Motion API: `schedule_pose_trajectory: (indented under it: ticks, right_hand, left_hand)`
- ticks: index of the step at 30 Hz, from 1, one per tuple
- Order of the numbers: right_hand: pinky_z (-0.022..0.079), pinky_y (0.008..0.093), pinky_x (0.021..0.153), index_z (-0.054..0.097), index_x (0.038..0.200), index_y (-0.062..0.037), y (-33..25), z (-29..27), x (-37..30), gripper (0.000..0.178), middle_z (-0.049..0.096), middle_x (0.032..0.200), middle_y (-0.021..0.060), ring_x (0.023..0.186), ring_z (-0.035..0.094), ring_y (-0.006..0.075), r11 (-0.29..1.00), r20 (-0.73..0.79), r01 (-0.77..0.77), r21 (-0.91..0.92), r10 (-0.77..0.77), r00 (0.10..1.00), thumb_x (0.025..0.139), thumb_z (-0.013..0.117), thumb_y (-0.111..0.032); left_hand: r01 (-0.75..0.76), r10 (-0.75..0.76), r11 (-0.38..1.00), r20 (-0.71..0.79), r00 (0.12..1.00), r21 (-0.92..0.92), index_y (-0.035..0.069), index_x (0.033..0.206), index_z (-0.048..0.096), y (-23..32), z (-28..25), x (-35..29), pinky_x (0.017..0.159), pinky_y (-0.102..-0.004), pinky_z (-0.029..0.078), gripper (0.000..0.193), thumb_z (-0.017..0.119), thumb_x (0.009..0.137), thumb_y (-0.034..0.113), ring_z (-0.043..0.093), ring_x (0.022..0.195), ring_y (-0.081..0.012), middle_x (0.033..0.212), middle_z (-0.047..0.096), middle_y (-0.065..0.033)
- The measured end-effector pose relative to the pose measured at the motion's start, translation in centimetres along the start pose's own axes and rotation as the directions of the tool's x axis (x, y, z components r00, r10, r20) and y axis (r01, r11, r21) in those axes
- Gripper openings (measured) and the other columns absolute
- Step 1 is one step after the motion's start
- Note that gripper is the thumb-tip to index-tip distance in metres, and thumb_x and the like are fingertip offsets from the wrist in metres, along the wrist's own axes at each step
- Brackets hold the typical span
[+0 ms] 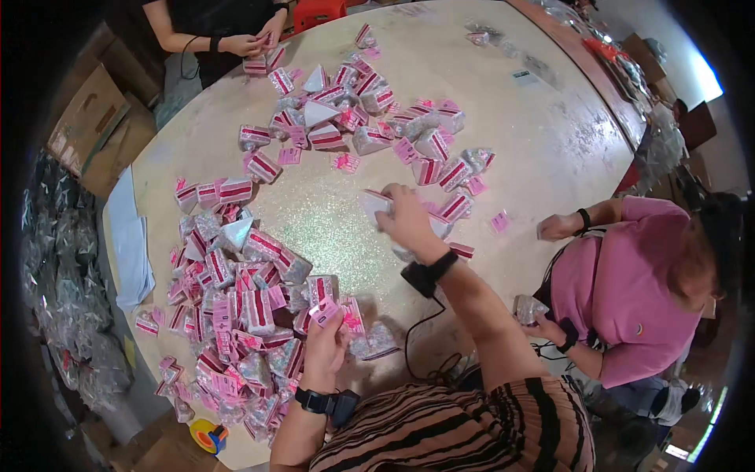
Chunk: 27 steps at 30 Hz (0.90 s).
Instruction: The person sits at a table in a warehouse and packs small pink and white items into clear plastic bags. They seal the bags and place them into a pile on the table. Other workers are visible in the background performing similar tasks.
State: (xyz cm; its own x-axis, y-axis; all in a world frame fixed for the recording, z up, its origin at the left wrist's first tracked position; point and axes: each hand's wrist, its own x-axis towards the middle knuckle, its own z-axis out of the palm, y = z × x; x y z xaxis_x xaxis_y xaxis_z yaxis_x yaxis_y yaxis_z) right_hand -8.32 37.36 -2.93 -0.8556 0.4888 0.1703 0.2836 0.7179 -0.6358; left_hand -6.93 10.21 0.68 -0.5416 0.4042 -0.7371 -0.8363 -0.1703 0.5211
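My right hand [406,219] reaches out over the middle of the round glittery table [550,149], its fingers closed on a small clear packet with a pink stripe [374,203]. Close to my body, my left hand [325,344] holds a pink card [325,312] at the edge of a big heap of pink-and-silver packets [236,299]. Both wrists wear black bands with a cable. A second loose spread of the same packets [370,110] lies farther out on the table.
A person in a pink shirt [621,291] sits at my right, holding a packet. Another person in black [228,35] handles packets at the far edge. Cardboard boxes [86,118] stand at left, grey sheets [130,244] lie on the table's left rim, a tape roll [206,435] sits below.
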Motion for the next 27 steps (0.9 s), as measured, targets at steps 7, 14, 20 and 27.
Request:
schedule_pose_trajectory:
  ticks: [7, 14, 20, 27]
  right_hand:
    - [0.031, 0.0299, 0.101, 0.036, 0.132, -0.0021, -7.5, -6.2, -7.8, 0.069, 0.043, 0.124, 0.0078, 0.118, 0.042, 0.0172, 0.261, 0.511, -0.463, 0.847, -0.156, 0.846, 0.07, 0.066, -0.005]
    - [0.038, 0.0367, 0.093, 0.048, 0.124, -0.0065, -11.7, -6.7, -14.5, 0.06, 0.047, 0.118, 0.0149, 0.112, 0.047, 0.0299, 0.768, 0.413, 0.114, 0.631, -0.456, 0.788, 0.07, 0.067, -0.024]
    - [0.039, 0.0373, 0.09, 0.057, 0.111, -0.0027, -12.9, -5.2, -19.2, 0.036, 0.05, 0.113, 0.0139, 0.106, 0.049, 0.0293, 0.744, 0.383, 0.038, 0.667, -0.386, 0.839, 0.083, 0.06, -0.025]
    - [0.046, 0.0313, 0.074, 0.063, 0.095, 0.0, -14.0, -3.0, -23.9, 0.013, 0.06, 0.087, 0.0109, 0.082, 0.059, 0.0231, 0.738, 0.134, -0.018, 0.674, -0.099, 0.986, 0.082, 0.059, -0.002]
  left_hand:
    - [-0.006, 0.007, 0.999, 0.031, 1.0, -0.041, 0.004, 0.106, 0.055, 0.7, 1.3, -1.3, 0.065, -0.0305, 0.055, 0.017, 0.052, 0.089, 0.005, 0.063, 0.075, -0.0157, 0.085, 0.062, -0.0054]
    - [-0.008, 0.01, 0.999, 0.041, 0.999, -0.054, 0.001, 0.095, 0.06, -0.8, -1.7, -1.4, 0.059, -0.0282, 0.051, 0.014, 0.054, 0.088, 0.012, 0.063, 0.069, -0.0166, 0.083, 0.062, -0.0068]
    - [0.017, -0.018, 0.997, 0.004, 1.0, 0.073, 0.003, 0.091, 0.059, -2.6, -3.3, -4.8, 0.062, -0.028, 0.049, 0.012, 0.055, 0.088, 0.014, 0.06, 0.07, -0.014, 0.081, 0.061, -0.0051]
    - [-0.093, 0.095, 0.988, -0.015, 0.995, 0.124, 0.005, 0.091, 0.058, -4.1, -2.1, -6.9, 0.057, -0.027, 0.045, 0.009, 0.055, 0.088, 0.012, 0.057, 0.068, -0.013, 0.081, 0.059, -0.003]
